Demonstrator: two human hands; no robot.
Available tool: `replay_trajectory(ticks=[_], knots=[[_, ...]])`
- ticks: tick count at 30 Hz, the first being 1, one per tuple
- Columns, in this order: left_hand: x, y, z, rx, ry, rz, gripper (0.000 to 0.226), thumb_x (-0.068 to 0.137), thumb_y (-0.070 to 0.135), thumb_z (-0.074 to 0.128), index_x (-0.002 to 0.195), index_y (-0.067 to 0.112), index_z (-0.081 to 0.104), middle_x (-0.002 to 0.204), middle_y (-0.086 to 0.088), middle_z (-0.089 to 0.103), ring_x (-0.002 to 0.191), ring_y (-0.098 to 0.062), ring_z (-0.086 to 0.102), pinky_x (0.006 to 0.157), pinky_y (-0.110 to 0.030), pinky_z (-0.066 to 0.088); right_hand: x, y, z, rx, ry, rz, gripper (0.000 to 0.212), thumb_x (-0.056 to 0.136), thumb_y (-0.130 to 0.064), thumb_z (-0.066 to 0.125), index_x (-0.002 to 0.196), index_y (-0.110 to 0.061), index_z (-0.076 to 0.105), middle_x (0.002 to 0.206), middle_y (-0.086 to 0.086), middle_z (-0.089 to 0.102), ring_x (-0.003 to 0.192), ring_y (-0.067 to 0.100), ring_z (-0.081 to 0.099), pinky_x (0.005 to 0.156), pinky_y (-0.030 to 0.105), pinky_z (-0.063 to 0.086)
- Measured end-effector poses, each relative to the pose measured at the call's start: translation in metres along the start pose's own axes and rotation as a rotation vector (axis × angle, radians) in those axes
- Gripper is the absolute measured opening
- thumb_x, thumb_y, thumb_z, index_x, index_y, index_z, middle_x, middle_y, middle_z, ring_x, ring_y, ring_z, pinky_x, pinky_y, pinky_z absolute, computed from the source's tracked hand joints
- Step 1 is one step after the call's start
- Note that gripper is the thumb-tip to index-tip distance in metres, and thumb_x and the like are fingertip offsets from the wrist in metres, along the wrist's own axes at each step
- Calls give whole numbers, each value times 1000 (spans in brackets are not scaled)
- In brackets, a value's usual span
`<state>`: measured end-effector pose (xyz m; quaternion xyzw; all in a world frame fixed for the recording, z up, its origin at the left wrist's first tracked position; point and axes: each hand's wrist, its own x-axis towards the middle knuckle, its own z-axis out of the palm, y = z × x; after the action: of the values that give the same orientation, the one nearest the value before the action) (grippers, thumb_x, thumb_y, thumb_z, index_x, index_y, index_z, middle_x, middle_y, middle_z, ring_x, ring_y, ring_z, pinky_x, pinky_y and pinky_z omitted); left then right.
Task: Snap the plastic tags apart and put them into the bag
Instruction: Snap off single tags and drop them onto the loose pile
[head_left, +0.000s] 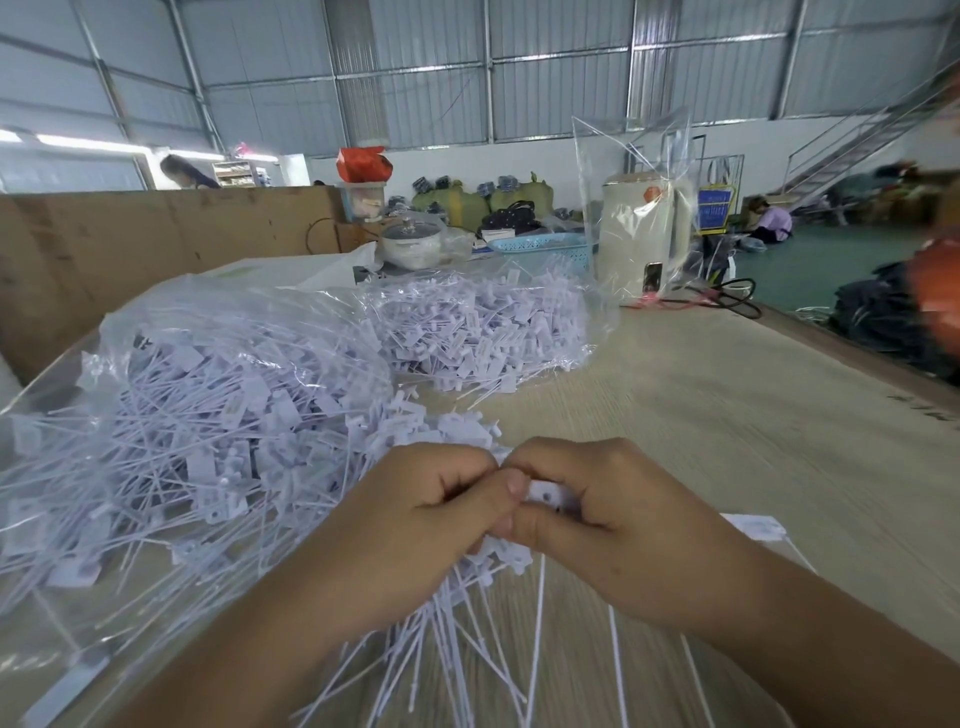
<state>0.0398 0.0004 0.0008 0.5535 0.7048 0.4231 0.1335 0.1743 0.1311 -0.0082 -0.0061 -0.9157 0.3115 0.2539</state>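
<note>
On the wooden worktop (727, 395), just in front of a clear plastic bag (171, 395) stuffed with white plastic tags (218, 447), the person's hands meet. The left hand (415, 525) and right hand (613, 519) both curl around a bunch of joined tags (545, 493), thumbs pressed together, thin tails fanning toward the camera. Behind the bag lies a second heap of tags (478, 327).
</note>
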Motion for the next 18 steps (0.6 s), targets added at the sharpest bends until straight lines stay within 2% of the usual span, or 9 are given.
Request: replay_trajectory(ticks=[3, 6, 9, 11, 13, 16, 18], knots=[[2, -1, -4, -61, -29, -42, 43, 81, 60, 50, 63, 24, 63, 53, 8, 58, 51, -11, 51, 53, -25, 42, 0, -1, -1, -38, 17, 16, 26, 89, -47, 62, 81, -23, 61, 64, -4, 56, 52, 11, 48, 49, 26, 37], [5, -4, -11, -116, 20, -66, 46, 83, 62, 56, 67, 21, 67, 53, 6, 58, 50, -10, 50, 51, -23, 40, -1, 1, -7, -45, 29, 56, 31, 88, -51, 61, 67, -30, 52, 56, -12, 49, 48, 7, 45, 48, 20, 32], [6, -8, -15, -118, 12, -114, 42, 77, 60, 56, 66, 22, 69, 53, 3, 59, 51, -12, 50, 52, -25, 40, -1, 5, -11, -84, 2, 114, 39, 90, -42, 62, 59, -28, 44, 52, -12, 44, 46, 7, 40, 47, 20, 29], [6, -9, -15, -93, -24, -133, 40, 82, 58, 57, 67, 23, 69, 54, 4, 61, 51, -12, 50, 55, -29, 41, 0, 6, -12, -83, -28, 131, 37, 91, -38, 62, 62, -23, 46, 53, -10, 43, 47, 7, 39, 48, 25, 31], [5, -10, -12, -62, -61, -119, 44, 80, 68, 59, 68, 27, 68, 58, 6, 62, 53, -12, 51, 58, -31, 42, 0, 4, -11, -56, -60, 115, 31, 92, -37, 61, 68, -19, 54, 54, -8, 43, 49, 7, 39, 50, 28, 33], [3, -6, -10, -88, -142, -87, 46, 72, 71, 53, 68, 28, 69, 62, 4, 67, 52, -9, 52, 56, -25, 42, 0, -2, -11, -1, -145, 59, 19, 95, -33, 59, 87, -19, 68, 63, -3, 56, 53, 8, 45, 54, 30, 39], [3, -4, -11, -148, -199, -93, 47, 72, 67, 56, 69, 22, 71, 64, -1, 70, 50, -9, 52, 53, -20, 41, -1, -6, -12, 86, -188, 49, 12, 96, -27, 60, 89, -25, 70, 72, -8, 65, 60, 5, 54, 59, 26, 44]])
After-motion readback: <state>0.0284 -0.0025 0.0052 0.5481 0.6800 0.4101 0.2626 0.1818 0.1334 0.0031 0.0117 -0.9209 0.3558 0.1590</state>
